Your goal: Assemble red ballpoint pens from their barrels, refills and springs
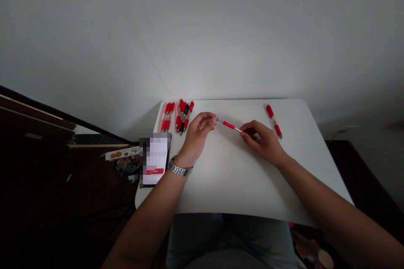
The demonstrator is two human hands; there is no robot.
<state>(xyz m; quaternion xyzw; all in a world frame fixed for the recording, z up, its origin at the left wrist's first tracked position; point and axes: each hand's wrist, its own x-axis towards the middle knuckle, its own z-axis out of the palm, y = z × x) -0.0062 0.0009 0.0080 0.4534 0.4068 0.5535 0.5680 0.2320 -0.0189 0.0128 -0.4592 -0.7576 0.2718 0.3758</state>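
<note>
Between my two hands a pen [228,125] with a red grip is held slantwise above the white table. My left hand [199,131], wearing a metal watch [180,167] on its wrist, pinches the silver tip end. At the other end, a thin pale shaft runs from the red grip into the fingers of my right hand [264,141], which are closed on it. The part inside my right fingers is mostly hidden. A red pen [274,121] with a clear middle lies on the table beyond my right hand.
Several red pens [168,117] and one black pen [184,117] lie grouped at the table's back left. A tablet-like device [157,155], partly pixelated, rests at the left edge. The white table [240,189] meets the wall [221,42] behind.
</note>
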